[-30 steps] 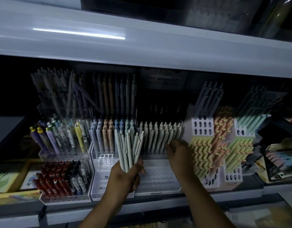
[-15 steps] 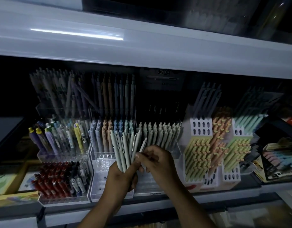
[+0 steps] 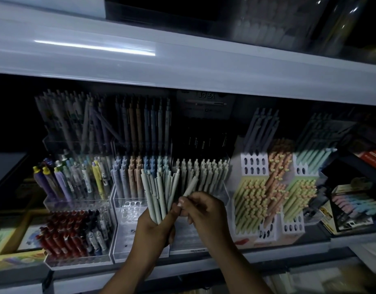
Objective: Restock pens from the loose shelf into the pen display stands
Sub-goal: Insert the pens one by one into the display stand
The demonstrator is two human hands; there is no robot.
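The left hand [image 3: 155, 228] is wrapped tight round a bunch of pale green pens [image 3: 159, 192]. They stick up out of it like a fan. The right hand [image 3: 206, 211] pinches one pen [image 3: 191, 185] with its thumb and fingers. That pen leans to the right, just beside the bunch. Both hands are in front of the clear stand [image 3: 224, 193] of pale pens on the shelf [image 3: 267, 256].

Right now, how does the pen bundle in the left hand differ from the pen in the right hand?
The bundle is many pens, fanned roughly upright; the single pen leans right. The left hand wraps the bundle's lower ends; the right hand pinches the single pen. Both look pale grey-green.
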